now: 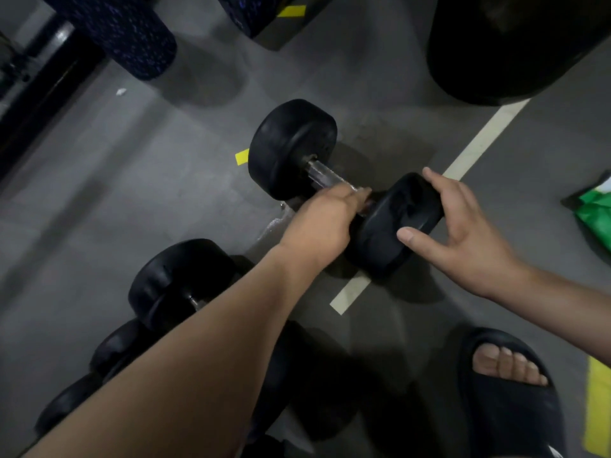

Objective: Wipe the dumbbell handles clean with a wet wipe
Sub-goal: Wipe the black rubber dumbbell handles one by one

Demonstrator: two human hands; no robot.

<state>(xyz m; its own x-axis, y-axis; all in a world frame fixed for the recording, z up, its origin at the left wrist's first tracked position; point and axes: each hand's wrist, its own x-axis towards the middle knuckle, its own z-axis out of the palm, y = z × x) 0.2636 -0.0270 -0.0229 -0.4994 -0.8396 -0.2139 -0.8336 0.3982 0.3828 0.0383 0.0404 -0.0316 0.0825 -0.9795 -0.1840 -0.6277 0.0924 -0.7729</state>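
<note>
A black rubber-headed dumbbell (292,148) lies on a grey concrete floor (139,180) at the centre of the view, one head far and left, the other near and right. The left hand (325,219) is curled tight around its shiny metal handle (325,175), close to the near head; whether a wipe sits under the fingers cannot be told. The right hand (463,233) is spread wide, thumb and straight fingers bracketing the near head. A white painted line (479,140) runs from near centre to far right and passes under that head. Just left of the far head is a small piece of yellow tape (242,157). Near and left, a second black dumbbell (178,279) and more black dumbbell heads (119,345) lie partly hidden under the left forearm. Near right is a foot in a black slide sandal (509,385), and a green bag (595,213) touches the right edge. Far right is a large black rounded object (515,44); far left are a dark blue-speckled padded roller (132,34) and a black metal frame bar (43,77). Bare floor lies open left of the dumbbell and between the line and the bag.
</note>
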